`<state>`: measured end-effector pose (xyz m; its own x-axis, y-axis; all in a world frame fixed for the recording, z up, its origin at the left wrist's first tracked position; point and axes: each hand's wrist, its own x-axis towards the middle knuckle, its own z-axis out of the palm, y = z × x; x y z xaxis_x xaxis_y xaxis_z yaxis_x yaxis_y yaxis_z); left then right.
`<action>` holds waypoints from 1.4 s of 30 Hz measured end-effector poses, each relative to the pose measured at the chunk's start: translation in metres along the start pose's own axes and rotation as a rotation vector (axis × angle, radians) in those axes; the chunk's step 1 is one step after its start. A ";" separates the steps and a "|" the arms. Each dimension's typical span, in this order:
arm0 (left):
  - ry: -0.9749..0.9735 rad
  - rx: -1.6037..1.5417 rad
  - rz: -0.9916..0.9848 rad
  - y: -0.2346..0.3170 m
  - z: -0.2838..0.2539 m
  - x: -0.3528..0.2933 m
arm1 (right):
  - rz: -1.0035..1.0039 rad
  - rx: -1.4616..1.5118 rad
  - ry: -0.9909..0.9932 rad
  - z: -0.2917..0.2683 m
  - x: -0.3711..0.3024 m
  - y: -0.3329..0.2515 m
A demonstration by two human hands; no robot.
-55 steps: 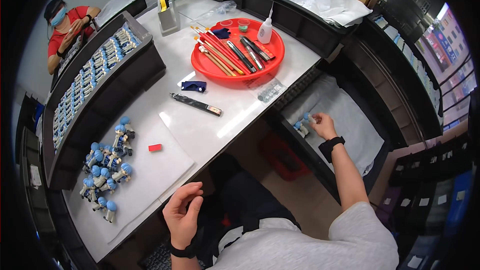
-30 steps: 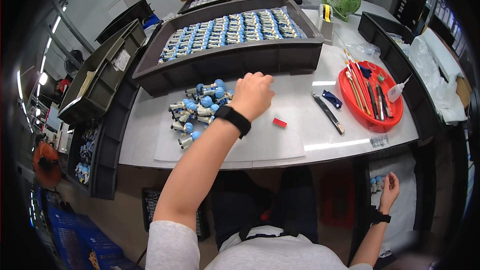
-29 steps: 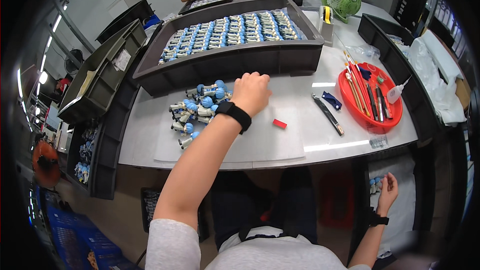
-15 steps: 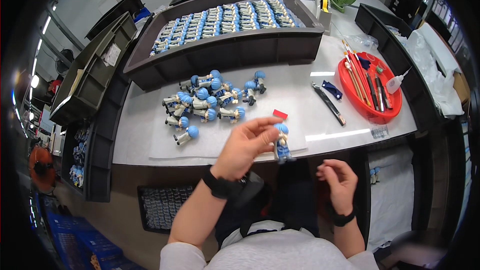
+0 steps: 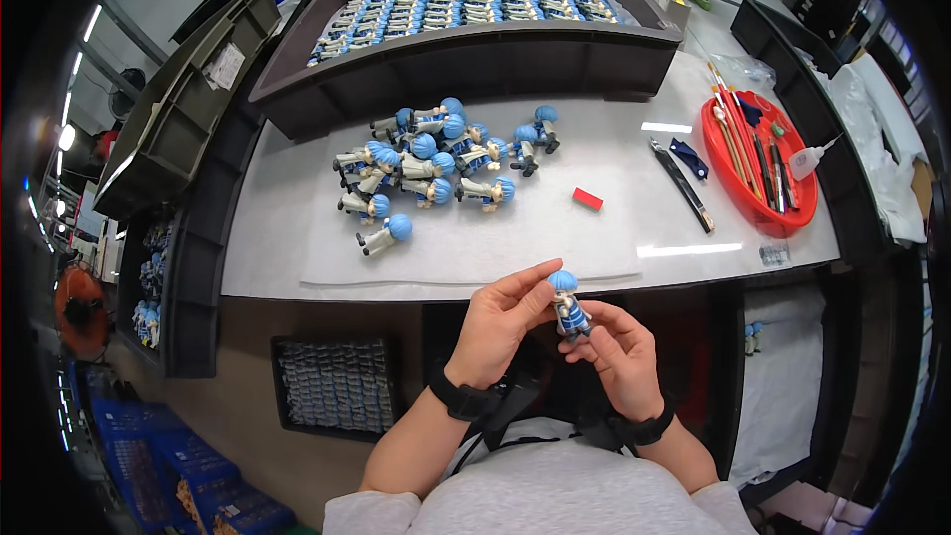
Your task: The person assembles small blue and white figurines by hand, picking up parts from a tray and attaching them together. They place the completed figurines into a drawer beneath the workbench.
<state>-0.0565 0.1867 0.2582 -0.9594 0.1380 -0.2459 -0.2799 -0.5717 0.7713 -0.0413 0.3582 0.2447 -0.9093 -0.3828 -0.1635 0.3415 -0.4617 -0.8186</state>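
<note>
A small blue-haired figurine [image 5: 569,309] in a blue outfit is held upright in front of me, just off the table's near edge. My left hand [image 5: 500,325] pinches it by the head and upper body. Around its legs, the fingers of my right hand [image 5: 619,352] close from the other side. On the table, beyond my left hand, lies a loose pile of similar figurines [image 5: 424,166]. A small red block [image 5: 587,199] rests on the white surface past the held figurine.
A large dark tray [image 5: 475,69] with rows of figurines stands at the back. At right are a red bowl [image 5: 715,154] of brushes and tools, and a black-handled tool [image 5: 682,184]. Dark crates [image 5: 193,322] flank the table; a tray of small parts [image 5: 337,386] sits below.
My right hand has come up and left to take hold of the figurine's lower part, while my left hand still grips it. The view has shifted, so the table sits differently.
</note>
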 end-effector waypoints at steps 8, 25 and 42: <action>-0.005 0.260 0.106 -0.006 -0.001 0.000 | -0.462 -0.365 0.205 0.000 0.003 0.008; -0.017 0.183 -0.008 -0.015 0.007 0.001 | -0.522 -0.496 0.174 -0.007 0.000 -0.001; -0.071 1.852 0.580 0.095 0.054 0.163 | -0.573 -0.481 0.687 -0.143 -0.074 -0.065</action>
<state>-0.2411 0.1980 0.3232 -0.9202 0.3303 0.2100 0.3835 0.8680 0.3153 -0.0304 0.5306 0.2309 -0.8980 0.4076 0.1658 -0.1828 -0.0029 -0.9831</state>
